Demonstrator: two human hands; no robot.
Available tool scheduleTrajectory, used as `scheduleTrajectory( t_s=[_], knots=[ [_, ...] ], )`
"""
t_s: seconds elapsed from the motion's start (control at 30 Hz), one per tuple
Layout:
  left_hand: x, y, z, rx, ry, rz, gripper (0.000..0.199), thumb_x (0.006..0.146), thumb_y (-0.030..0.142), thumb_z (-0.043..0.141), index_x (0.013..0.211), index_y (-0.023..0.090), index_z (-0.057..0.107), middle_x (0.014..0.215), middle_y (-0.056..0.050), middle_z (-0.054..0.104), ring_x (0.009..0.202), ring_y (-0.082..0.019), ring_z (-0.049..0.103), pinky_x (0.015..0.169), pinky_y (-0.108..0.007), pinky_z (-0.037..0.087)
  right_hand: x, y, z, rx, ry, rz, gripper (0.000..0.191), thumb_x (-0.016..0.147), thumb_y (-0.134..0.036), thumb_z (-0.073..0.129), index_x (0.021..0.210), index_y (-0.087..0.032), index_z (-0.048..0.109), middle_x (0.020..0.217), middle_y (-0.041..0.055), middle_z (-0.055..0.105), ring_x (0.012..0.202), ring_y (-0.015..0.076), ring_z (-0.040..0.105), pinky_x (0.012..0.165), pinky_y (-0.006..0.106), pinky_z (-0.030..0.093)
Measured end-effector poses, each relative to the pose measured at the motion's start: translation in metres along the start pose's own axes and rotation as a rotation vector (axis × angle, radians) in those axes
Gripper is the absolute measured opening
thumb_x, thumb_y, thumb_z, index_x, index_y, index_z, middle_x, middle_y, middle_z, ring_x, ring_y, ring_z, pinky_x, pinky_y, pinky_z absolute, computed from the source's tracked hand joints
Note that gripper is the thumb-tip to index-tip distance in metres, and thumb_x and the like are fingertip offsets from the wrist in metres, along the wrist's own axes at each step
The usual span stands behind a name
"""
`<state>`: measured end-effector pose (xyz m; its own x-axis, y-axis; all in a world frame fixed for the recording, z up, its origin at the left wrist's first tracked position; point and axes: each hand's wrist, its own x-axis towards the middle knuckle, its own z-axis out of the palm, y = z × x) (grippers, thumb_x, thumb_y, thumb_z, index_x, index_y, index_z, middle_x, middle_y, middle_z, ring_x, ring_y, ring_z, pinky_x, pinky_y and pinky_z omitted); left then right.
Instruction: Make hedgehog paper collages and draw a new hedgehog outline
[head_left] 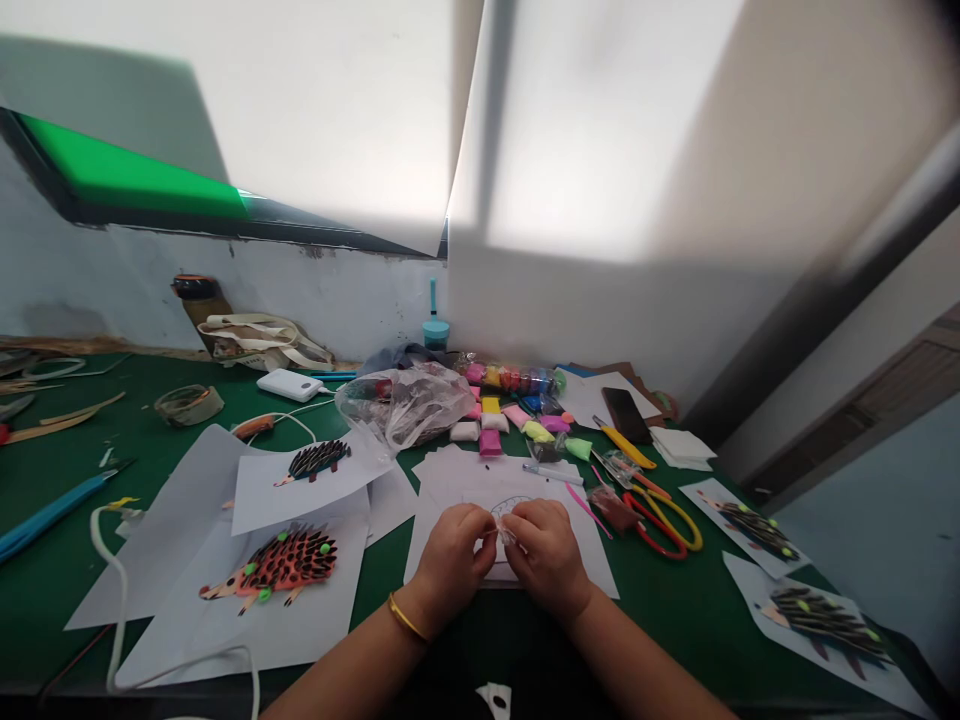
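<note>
My left hand (457, 545) and my right hand (549, 550) meet over a stack of white paper (442, 490). Their fingertips pinch a small, crinkled, translucent plastic wrapper (505, 535); whatever it contains is too small to make out. Part of a line drawing (517, 505) shows on the top sheet, mostly covered by my hands. Beyond my fingers a pale pen (553, 472) lies across the paper. Right of my right hand are a thin pink strip (587, 510), a reddish-brown clay packet (613, 510) and scissors with red and yellow handles (679, 548).
Several colourful clay packets (490, 442) and a clear plastic bag (412, 405) lie at the back. Finished hedgehog pictures (281, 565) rest on both sides. A yellow cutter (628, 447), a phone (626, 415), a blue-handled tool (56, 512) and a white cable (112, 590) are around.
</note>
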<state>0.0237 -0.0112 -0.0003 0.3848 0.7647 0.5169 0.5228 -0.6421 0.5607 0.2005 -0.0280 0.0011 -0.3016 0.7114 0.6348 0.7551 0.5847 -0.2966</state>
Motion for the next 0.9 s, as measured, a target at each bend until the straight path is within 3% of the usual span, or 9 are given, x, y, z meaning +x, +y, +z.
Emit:
scheduleTrajectory(
  t_s=[0.2, 0.47, 0.67, 0.9],
  knots=[
    [0.0018, 0.0007, -0.0049, -0.161, -0.001, 0.0, 0.02, 0.093, 0.021, 0.05, 0.108, 0.021, 0.063, 0.097, -0.005, 0.066, 0.091, -0.018, 0.06, 0.083, -0.033, 0.049, 0.0008, 0.0058, -0.0009, 0.075, 0.041, 0.091, 0.014, 0.085, -0.019, 0.051, 0.086, -0.021, 0.065, 0.086, 0.0046, 0.063, 0.082, 0.0199, 0.055, 0.077, 0.036, 0.038],
    [0.0011, -0.0027, -0.0027, -0.172, -0.015, -0.068, 0.013, 0.087, 0.03, 0.064, 0.094, 0.02, 0.063, 0.083, -0.001, 0.063, 0.079, -0.016, 0.058, 0.075, -0.029, 0.047, -0.0016, 0.0083, 0.0031, 0.096, 0.063, 0.097, 0.013, 0.08, -0.019, 0.056, 0.089, -0.02, 0.065, 0.089, 0.0055, 0.063, 0.085, 0.0215, 0.055, 0.078, 0.037, 0.04],
    [0.0011, -0.0011, -0.004, -0.138, 0.005, -0.092, 0.013, 0.088, 0.031, 0.061, 0.086, 0.018, 0.06, 0.08, -0.002, 0.061, 0.075, -0.016, 0.056, 0.07, -0.028, 0.046, -0.0025, 0.0082, 0.0052, 0.127, 0.059, 0.099, 0.018, 0.075, -0.018, 0.062, 0.093, -0.02, 0.064, 0.093, 0.0052, 0.063, 0.088, 0.0218, 0.055, 0.08, 0.038, 0.039],
    [0.0002, -0.0018, -0.0035, -0.036, 0.036, 0.014, 0.015, 0.09, 0.024, 0.057, 0.101, 0.022, 0.066, 0.091, -0.004, 0.065, 0.085, -0.018, 0.058, 0.079, -0.031, 0.045, -0.0024, 0.0072, 0.0065, 0.105, 0.036, 0.066, 0.013, 0.081, -0.019, 0.057, 0.092, -0.021, 0.063, 0.091, 0.0051, 0.063, 0.086, 0.0211, 0.054, 0.079, 0.037, 0.038]
  ],
)
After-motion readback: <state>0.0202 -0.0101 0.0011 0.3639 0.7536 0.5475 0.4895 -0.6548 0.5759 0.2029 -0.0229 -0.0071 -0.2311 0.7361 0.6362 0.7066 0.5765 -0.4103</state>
